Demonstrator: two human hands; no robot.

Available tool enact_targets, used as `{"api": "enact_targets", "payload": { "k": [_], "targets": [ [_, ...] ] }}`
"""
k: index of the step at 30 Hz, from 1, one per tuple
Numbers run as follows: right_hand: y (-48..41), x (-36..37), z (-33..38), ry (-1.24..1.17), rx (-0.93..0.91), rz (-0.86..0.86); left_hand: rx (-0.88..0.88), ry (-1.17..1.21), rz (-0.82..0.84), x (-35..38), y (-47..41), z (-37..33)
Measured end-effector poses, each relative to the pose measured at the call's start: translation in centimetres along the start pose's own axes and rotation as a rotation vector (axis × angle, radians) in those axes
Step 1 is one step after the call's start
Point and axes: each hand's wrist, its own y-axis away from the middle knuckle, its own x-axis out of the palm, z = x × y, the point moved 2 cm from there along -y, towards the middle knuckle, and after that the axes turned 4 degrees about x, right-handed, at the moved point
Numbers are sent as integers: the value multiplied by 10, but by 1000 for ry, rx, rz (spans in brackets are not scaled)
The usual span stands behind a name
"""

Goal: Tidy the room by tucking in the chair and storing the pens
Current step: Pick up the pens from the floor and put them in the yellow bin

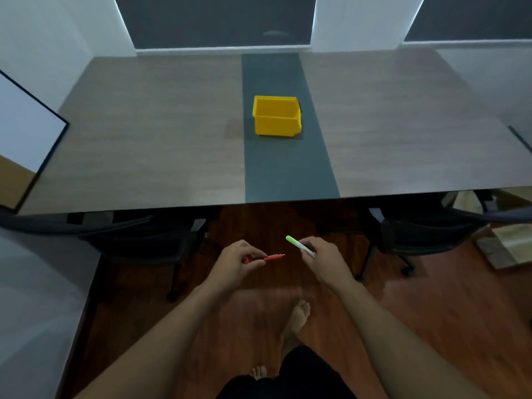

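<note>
Carry slim red pen [273,257], pinched in left hand [240,262], and green-capped white marker [299,246], gripped in right hand [322,259] (firmly), ahead over yellow plastic bin [276,126].

**deskguy:** so what else is in that room?

**plank_fan:** big wood-grain table [144,125] with a dark grey strip [288,168] running down the middle, far edge to near edge. white board in a thin black frame [26,125] at the table's left end. dark window panes [216,21] behind it, white wall [357,21] between them.

**deskguy:** floor?

**plank_fan:** reddish wood floor [431,312], some pale flat boards [509,249] lying on it far right.
</note>
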Motion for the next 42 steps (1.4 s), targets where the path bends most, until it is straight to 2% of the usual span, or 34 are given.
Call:
{"api": "enact_targets", "payload": {
  "k": [13, 20, 26, 35, 42],
  "targets": [
    [-205, -66, 0, -48, -80, 70, -78, 21, -112, -35, -179, -4],
    [-296, -78, 12, -97, -78, 120, -143, 66, -87, -46, -254, 14],
    [-383, -79, 30, -81, -92, 75, -142, 92, -68, -80, -340, 47],
    [-498, -102, 64, -123, 56, 52, -125, 114, 23, -144, -479, 83],
    [-551, -112, 64, -165, 113, 40, -66, 87, 52, -172, -557, 89]
  ]
}}
